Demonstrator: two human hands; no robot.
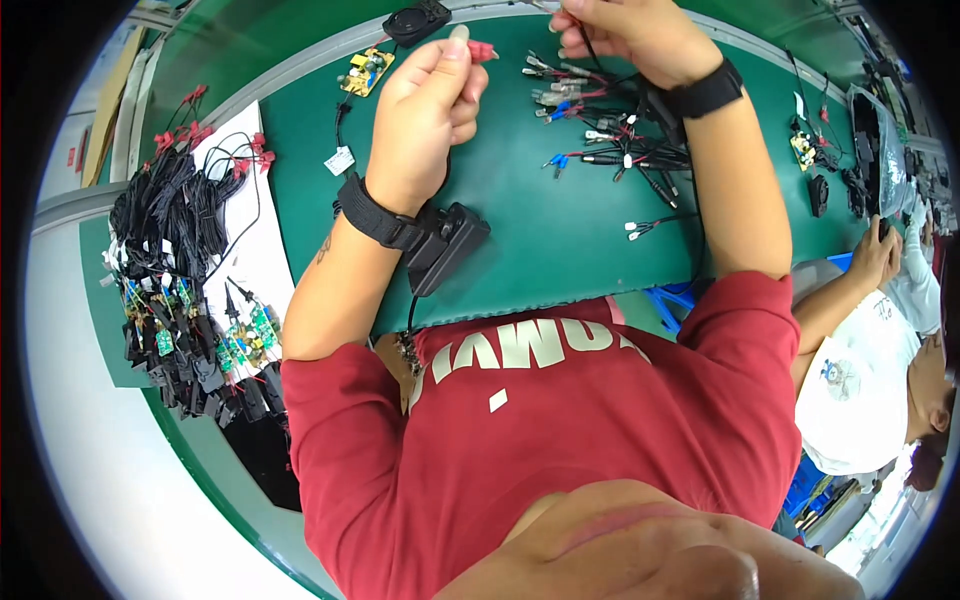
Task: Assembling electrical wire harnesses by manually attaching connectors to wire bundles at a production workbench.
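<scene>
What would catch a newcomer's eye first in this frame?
The person's left hand, raised over the green table, pinches a small red connector at the top centre. Beside it, the right hand pulls a black wire from a tangle of leads. At far left lies a heap of black cables with green circuit boards.

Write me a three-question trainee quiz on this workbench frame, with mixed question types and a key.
1. True or false: the left hand pinches a red connector between thumb and fingertips.
2. Which lies on the green mat just below the right hand? A) a spread of loose wires with metal terminals B) a screwdriver C) a roll of tape
3. Fill in: the pile of black cable bundles with small green circuit boards lies at the person's ___ side.

Key: 1 true; 2 A; 3 left.
</scene>
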